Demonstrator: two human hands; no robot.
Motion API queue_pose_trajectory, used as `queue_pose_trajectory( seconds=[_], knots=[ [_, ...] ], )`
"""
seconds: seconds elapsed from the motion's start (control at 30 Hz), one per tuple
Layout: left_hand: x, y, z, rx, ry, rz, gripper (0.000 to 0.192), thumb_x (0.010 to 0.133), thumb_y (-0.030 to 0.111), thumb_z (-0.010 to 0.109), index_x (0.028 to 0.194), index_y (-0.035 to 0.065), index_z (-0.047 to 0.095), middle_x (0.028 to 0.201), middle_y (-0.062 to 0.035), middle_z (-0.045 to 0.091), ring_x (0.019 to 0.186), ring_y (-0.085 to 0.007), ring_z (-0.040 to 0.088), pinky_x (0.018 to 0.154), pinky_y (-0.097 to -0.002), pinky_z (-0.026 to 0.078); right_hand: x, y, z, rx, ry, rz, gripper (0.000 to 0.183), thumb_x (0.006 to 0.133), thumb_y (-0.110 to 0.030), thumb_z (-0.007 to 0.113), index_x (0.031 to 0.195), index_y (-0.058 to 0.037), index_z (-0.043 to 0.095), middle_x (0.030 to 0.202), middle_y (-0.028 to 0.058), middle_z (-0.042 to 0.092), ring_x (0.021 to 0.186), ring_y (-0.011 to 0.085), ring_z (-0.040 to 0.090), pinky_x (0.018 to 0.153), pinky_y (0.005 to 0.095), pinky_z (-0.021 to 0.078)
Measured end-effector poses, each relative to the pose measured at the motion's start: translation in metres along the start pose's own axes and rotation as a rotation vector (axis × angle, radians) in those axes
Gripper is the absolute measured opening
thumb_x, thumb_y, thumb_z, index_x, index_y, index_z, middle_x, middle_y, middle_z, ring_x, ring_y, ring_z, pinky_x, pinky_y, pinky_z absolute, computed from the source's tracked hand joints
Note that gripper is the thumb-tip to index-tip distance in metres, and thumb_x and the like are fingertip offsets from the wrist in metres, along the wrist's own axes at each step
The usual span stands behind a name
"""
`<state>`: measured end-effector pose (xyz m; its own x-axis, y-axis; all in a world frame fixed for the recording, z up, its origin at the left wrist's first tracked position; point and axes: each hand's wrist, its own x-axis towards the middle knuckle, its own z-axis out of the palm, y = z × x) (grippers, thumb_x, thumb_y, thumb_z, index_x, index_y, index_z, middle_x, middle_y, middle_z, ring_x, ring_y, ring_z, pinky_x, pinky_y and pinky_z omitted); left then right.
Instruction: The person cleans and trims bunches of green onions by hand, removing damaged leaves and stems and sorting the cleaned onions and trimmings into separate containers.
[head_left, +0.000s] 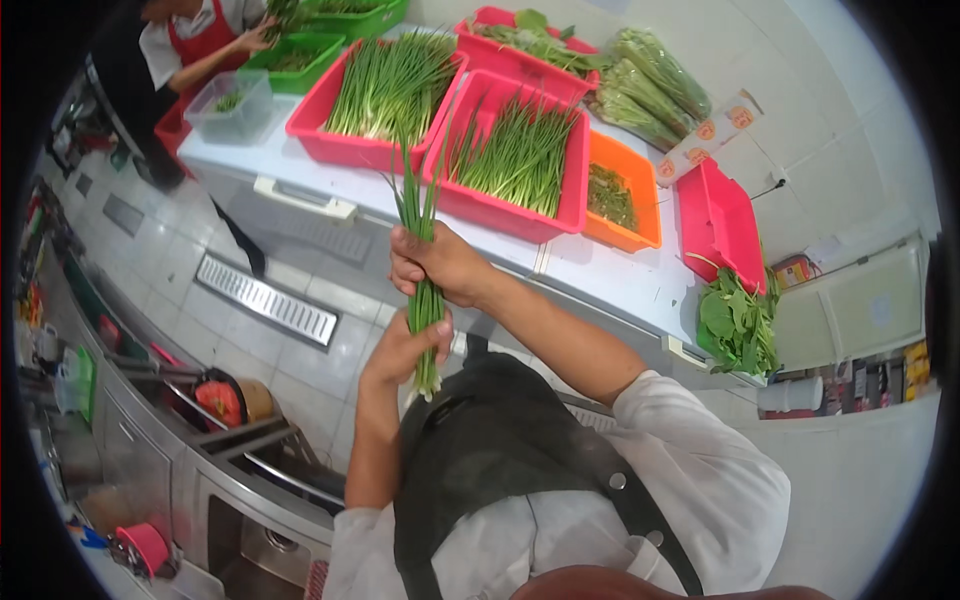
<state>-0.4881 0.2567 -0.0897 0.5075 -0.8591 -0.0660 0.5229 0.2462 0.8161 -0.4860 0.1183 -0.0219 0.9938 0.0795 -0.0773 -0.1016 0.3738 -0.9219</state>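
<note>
A bunch of green onions (426, 304) stands upright in front of my apron, white root ends down and green tips up. Around its lower stalks my left hand (405, 345) is closed. Higher up, my right hand (442, 264) grips the same bunch. Just beyond my hands, a pink bin (510, 217) holds loose green onions (517, 157). To its left, another pink bin (345, 150) is packed with more green onions (390, 90).
An orange bin (645, 232) of chopped greens, a tilted pink bin (720, 217) and leafy greens (739, 319) line the white chest's top (600, 266). Bagged vegetables (652, 86) lie behind. At upper left a co-worker (202, 45) handles greens. A steel sink (259, 540) is at lower left.
</note>
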Motion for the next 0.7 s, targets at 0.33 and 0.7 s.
queue_pose_trajectory(
  seconds=[0.33, 0.7],
  knots=[
    [-0.008, 0.023, -0.021, 0.0, 0.263, -0.097, 0.033, 0.092, 0.023, 0.064, 0.069, 0.0107, 0.044, 0.056, 0.0041, 0.039, 0.044, -0.0048, 0.034, 0.04, -0.0219, 0.027, 0.03, -0.004, 0.009, -0.281, -0.108, -0.054, 0.033, 0.086, -0.03, 0.07, 0.099, -0.0023, 0.057, 0.077, 0.0055, 0.06, 0.072, 0.0165, 0.059, 0.074, 0.0324, 0.0482],
    [0.003, 0.014, -0.05, 0.464, 0.506, 0.038, 0.033, 0.092, 0.027, 0.062, 0.073, 0.0011, 0.053, 0.059, -0.0032, 0.048, 0.051, -0.0126, 0.043, 0.049, -0.0302, 0.036, 0.026, -0.038, 0.022, -0.872, 0.234, -0.536, 0.034, 0.084, -0.004, 0.069, 0.116, -0.0014, 0.058, 0.083, 0.002, 0.063, 0.072, 0.0086, 0.059, 0.064, 0.0229, 0.0471]
  ],
)
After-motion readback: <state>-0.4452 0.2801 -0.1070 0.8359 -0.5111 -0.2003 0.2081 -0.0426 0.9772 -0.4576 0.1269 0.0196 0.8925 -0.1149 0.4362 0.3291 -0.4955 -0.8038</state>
